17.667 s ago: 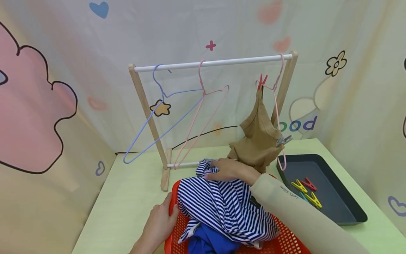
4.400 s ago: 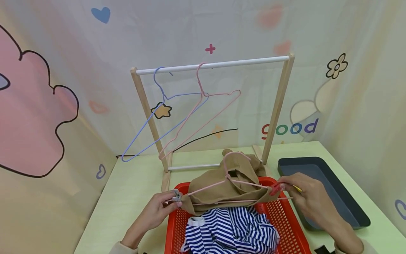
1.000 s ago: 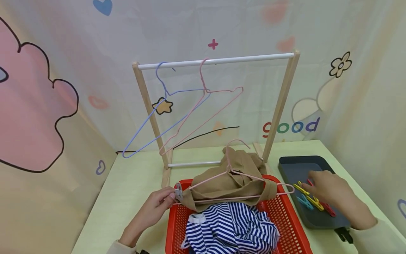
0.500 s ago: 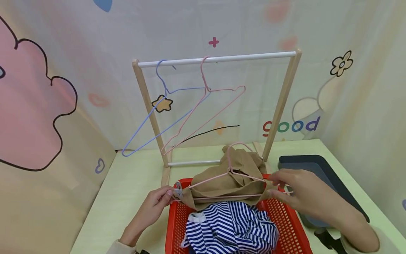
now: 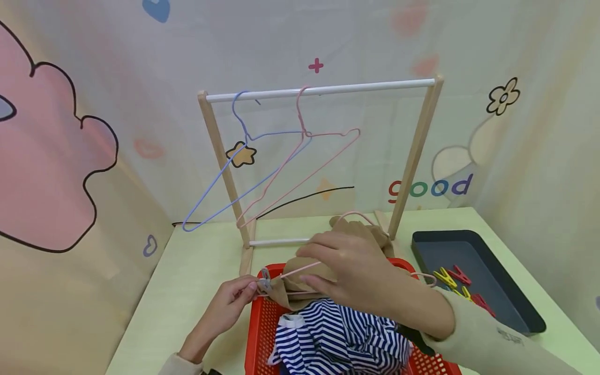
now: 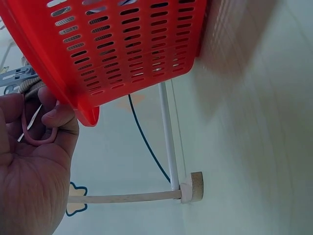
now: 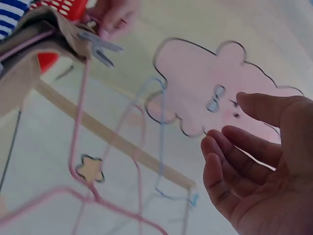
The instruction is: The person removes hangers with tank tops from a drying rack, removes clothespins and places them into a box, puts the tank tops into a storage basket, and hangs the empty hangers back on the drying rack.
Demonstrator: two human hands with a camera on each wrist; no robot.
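My left hand (image 5: 232, 302) holds the left end of a pink hanger (image 6: 36, 142), its fingers curled round the wire loop. Right beside those fingers, a grey clothespin (image 5: 265, 281) is clipped on the corner of a brown garment (image 5: 304, 284). Garment and hanger lie across the back of a red basket (image 5: 258, 333). My right hand (image 5: 356, 271) is over the middle of the hanger, hiding much of it. In the right wrist view its fingers are loosely bent with nothing between them. A striped navy-and-white shirt (image 5: 337, 338) fills the basket's front.
Behind the basket stands a wooden rack with a white rod (image 5: 365, 88). A blue hanger (image 5: 215, 179) and another pink hanger (image 5: 328, 159) hang from it. On the right, a dark tray (image 5: 450, 245) contains several clothespins (image 5: 459, 275), yellow and red.
The brown garment and its hanger came off the rack. The red clothespin left its right corner. My right hand moved from the tray to that corner, then left across it; my left hand stayed.
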